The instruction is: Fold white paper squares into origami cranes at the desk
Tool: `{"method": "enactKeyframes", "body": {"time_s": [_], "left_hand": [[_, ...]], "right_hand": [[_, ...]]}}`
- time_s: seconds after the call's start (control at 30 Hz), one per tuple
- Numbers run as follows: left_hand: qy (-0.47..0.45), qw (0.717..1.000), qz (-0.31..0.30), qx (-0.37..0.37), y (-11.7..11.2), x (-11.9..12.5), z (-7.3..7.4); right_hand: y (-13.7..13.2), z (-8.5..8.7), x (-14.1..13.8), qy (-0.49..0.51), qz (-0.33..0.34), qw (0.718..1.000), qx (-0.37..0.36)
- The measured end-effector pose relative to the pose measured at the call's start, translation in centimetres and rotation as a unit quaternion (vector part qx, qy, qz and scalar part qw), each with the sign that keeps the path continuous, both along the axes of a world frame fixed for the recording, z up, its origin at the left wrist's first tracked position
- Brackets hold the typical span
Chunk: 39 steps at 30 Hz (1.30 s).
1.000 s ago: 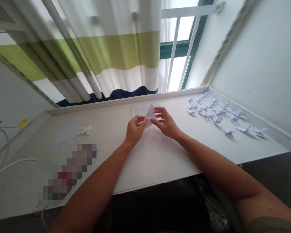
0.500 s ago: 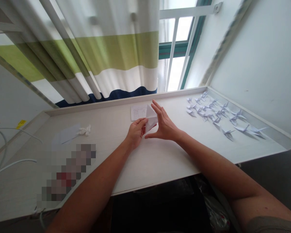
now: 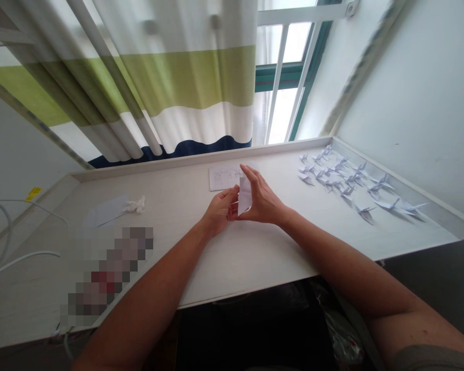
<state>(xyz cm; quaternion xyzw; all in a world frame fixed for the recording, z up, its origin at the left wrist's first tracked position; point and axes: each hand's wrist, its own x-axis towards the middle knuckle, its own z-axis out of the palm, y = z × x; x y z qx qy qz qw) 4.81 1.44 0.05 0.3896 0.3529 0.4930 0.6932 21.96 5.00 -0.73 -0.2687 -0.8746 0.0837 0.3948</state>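
Both hands [image 3: 239,201] pinch crisp folded white paper [image 3: 244,196] — smooth, angular.

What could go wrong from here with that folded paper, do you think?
The folded white paper is pinched between the left hand and right hand, so firm pressure might crease it wrongly. The printed sheet lies just beyond the hands and could get nudged. The paper cranes to the right are light, so a careless right arm might knock them.

The left hand [image 3: 216,210] and right hand [image 3: 263,198] hold a folded paper [image 3: 245,196] upright between them, with a printed sheet [image 3: 221,178] just beyond it. Well right of the paper, paper cranes [image 3: 342,180] sit grouped on the desk [image 3: 255,257] — dozens, closely spaced.
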Motion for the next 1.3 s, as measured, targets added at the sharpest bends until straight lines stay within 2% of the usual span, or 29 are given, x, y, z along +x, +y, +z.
{"method": "enactKeyframes", "body": {"time_s": [0.17,0.33,0.63,1.0,1.3], "left_hand": [[-0.001,0.999,-0.015,-0.03,-0.4,0.3,0.4],[0.012,0.999,-0.031,-0.01,-0.5,0.4,0.2],[-0.019,0.998,-0.054,-0.007,-0.4,0.0,0.5],[-0.048,0.997,-0.065,0.017,-0.1,-0.4,0.2],[-0.056,0.994,-0.085,0.034,0.1,-0.6,-0.1]], "right_hand": [[-0.1,0.0,0.0,-0.012,0.007,1.0,-0.002],[-0.1,0.1,0.3,-0.015,0.009,1.0,-0.013],[0.2,0.1,0.4,0.025,0.023,0.999,0.002],[0.3,0.0,1.0,0.035,0.107,0.99,-0.09],[0.5,-0.3,0.8,0.067,0.134,0.983,-0.105]]}}
